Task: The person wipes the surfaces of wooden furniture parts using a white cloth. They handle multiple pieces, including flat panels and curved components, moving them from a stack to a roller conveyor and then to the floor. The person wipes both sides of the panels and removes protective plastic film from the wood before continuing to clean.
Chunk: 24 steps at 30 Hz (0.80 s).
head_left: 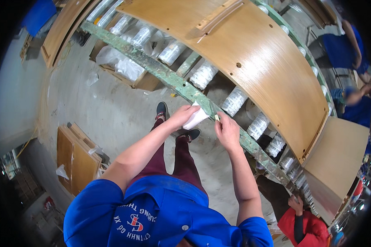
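My left hand (183, 116) is closed on a white folded piece (196, 118), either cloth or paper, held at the near green rail (179, 85) of the roller conveyor. My right hand (227, 130) pinches a small, thin tool with a pale handle (217, 117). Its narrow tip points toward the rail, and its exact kind is too small to make out. Beyond both hands, a large varnished wooden panel (272, 70) with several drilled holes lies across the plastic-wrapped rollers (204, 75). Neither hand touches the panel.
A cardboard box (338, 152) stands at the panel's right end. One person in red (303, 228) is at lower right, and people in blue (342, 49) are at far right. Wooden boards (76, 158) lean at left. A carton with plastic film (123, 66) sits under the conveyor.
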{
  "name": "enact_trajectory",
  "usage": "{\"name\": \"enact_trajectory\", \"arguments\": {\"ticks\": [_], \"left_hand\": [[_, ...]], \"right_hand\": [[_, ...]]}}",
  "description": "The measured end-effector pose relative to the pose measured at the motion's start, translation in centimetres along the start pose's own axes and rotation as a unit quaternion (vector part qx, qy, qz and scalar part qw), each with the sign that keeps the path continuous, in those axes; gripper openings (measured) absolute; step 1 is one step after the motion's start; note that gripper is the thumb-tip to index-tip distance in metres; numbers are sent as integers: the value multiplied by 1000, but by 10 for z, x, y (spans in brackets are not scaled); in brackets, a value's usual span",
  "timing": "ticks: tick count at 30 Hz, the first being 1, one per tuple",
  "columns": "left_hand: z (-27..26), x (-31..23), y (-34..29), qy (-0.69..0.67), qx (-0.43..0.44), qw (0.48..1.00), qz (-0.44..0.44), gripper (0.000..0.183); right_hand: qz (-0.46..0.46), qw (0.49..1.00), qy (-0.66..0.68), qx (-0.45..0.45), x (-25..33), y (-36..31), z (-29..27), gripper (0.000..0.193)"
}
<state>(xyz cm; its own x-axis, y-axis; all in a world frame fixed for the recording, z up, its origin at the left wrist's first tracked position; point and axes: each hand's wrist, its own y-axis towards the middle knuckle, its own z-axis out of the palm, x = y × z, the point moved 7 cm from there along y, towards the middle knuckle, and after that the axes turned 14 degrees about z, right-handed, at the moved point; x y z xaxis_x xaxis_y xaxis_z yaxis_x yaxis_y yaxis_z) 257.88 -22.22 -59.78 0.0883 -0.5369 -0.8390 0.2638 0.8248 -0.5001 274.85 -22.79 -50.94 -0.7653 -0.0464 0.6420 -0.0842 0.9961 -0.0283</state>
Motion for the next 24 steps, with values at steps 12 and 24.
{"name": "enact_trajectory", "arguments": {"ticks": [12,24], "left_hand": [[-12,23,10,-23,-42,999,-4,44],[-9,13,5,-43,-23,998,-34,46]], "right_hand": [[-160,987,-26,15,33,14,14,44],[-147,986,-74,29,34,20,19,40]]}}
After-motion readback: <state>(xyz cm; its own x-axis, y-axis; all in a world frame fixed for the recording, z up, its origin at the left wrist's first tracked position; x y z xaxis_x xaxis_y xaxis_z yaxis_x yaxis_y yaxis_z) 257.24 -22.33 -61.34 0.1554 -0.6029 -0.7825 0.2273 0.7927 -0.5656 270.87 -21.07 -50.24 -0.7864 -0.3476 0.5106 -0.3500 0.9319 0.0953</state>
